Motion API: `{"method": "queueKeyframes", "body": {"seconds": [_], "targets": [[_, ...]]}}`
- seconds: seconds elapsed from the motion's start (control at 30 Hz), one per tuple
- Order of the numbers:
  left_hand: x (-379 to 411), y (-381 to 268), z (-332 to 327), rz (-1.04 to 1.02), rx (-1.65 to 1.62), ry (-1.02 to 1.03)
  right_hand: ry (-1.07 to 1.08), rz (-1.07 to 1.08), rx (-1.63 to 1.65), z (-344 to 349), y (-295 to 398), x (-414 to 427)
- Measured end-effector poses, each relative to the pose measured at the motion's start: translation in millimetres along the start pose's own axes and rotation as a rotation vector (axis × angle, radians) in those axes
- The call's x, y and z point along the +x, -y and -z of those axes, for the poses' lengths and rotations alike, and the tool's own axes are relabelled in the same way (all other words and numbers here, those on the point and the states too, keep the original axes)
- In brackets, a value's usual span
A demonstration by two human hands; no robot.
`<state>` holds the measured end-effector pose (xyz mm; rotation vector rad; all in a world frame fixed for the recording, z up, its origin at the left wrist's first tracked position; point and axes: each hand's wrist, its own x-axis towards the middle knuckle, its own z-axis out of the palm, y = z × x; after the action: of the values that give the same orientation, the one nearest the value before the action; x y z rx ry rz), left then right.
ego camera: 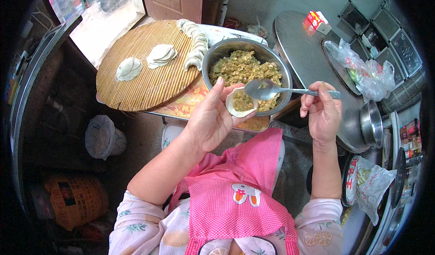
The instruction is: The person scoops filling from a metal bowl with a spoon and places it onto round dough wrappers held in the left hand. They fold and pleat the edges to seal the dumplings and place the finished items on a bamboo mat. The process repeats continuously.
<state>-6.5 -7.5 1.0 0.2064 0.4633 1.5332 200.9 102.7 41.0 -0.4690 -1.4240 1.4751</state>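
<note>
On the fingers of my left hand (212,119) lies a round dumpling wrapper (232,109) with filling (243,102) spread in its middle. My right hand (323,114) grips the handle of a metal spoon (263,89). The spoon's bowl is over the wrapper's right edge; whether it touches the filling I cannot tell. Just beyond both hands stands a stainless steel bowl (288,74) holding chopped, greenish-brown filling (244,64). To its left, a round reed tray (136,44) carries two piles of wrappers (161,55) (129,68) and a curved row of folded dumplings (197,40).
Tray and bowl rest on a low patterned table (180,100). A dark counter (295,40) at the right bears a red and white box (318,22), plastic bags (372,76) and a metal pot (371,124). A lined bin (103,137) stands on the floor at left.
</note>
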Motion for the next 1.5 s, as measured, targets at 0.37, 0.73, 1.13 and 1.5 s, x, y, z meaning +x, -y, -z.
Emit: {"method": "queueKeyframes", "body": {"seconds": [0.37,0.73,1.13,1.5], "targets": [[-1,-2,4,-0.018,-0.024,0.001,0.106,0.063,-0.180,-1,-5,-2],[-4,-5,7,0.030,0.070,0.049,0.225,0.086,-0.150,12,-3,5],[-2,5,7,0.006,0.085,0.001,0.198,0.004,-0.147,-1,-8,-1],[-11,0,10,-0.105,0.057,0.018,0.081,0.094,-0.216,9,-10,4]]}}
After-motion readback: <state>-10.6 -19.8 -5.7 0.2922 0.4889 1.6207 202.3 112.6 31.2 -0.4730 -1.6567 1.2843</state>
